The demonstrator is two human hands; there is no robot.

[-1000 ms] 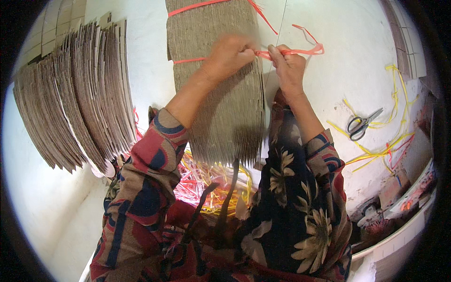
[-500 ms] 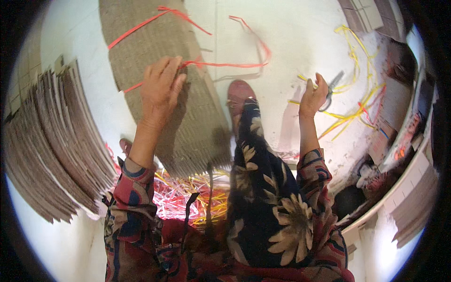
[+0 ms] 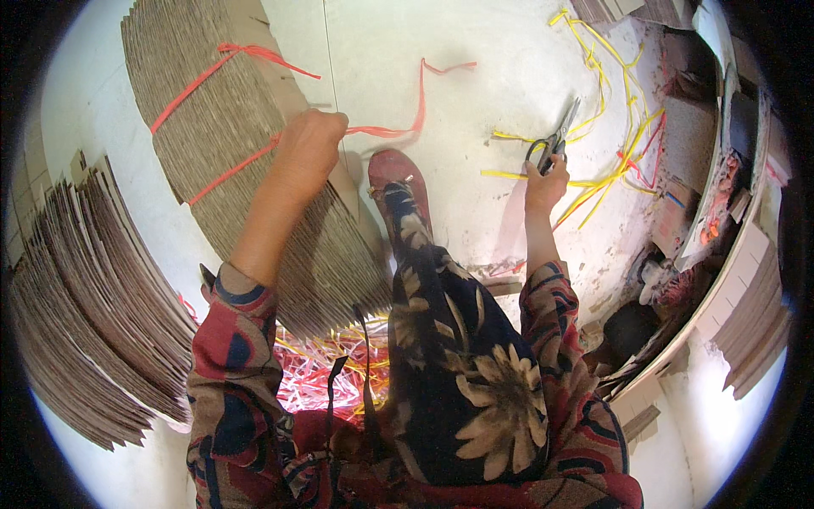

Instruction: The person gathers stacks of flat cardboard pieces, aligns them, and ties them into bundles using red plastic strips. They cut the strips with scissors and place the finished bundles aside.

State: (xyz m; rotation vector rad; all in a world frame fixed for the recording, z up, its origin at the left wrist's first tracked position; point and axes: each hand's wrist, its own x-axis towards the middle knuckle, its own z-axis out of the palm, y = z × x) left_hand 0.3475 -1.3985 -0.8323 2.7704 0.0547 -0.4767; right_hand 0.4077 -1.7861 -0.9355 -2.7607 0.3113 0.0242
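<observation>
A long bundle of stacked brown cardboard pieces [image 3: 195,102] lies before me, with red plastic strapping around it in two places. My left hand [image 3: 312,148] is closed at the nearer red strap [image 3: 227,180], on the bundle's right edge. The strap's loose red tail [image 3: 407,129] runs from that hand out over the pale floor. To the right, my right hand [image 3: 547,182] has its fingers on the dark handles of a pair of scissors [image 3: 561,127], blades pointing away from me. Yellow strips [image 3: 585,182] lie right beside this hand.
Another cardboard stack [image 3: 102,297] stands at the left. A heap of red, white and yellow strips [image 3: 326,373] lies below the bundle. My shoe [image 3: 398,174] rests beside the bundle. Along the right side curves a cluttered ledge [image 3: 721,297]; more cardboard [image 3: 755,339] lies beyond it.
My right hand has gone from beside the scissors to gripping their handles. My left hand has closed more tightly at the red strap. The whole view has shifted a little.
</observation>
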